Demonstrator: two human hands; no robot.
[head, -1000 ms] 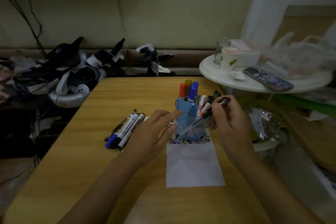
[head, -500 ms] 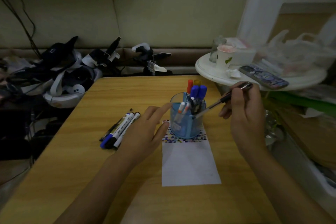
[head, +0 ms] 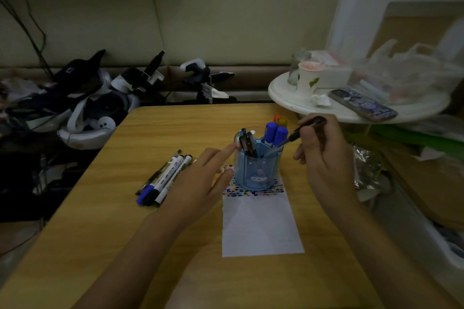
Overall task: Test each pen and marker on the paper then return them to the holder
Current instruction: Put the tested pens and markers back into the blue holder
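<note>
A blue see-through holder [head: 258,170] stands on the far end of a white paper [head: 261,226] with a band of coloured marks. It holds blue markers [head: 275,134], black pens and two more caps behind. My right hand [head: 324,155] grips a black pen [head: 300,133], its tip slanting down into the holder's right side. My left hand [head: 200,180] has straight fingers, the index fingertip touching the holder's left rim. Several pens and markers [head: 163,178] lie on the table left of that hand.
The wooden table [head: 100,208] ends at a dark pile of headsets and cables [head: 82,105] on the left. A round white side table [head: 351,108] at the right carries a paper cup [head: 308,78], a phone [head: 364,105] and plastic bags.
The holder has turned, so the black pens now face me. My right hand has lowered the black pen towards the holder's right side. My left fingers have reached the rim.
</note>
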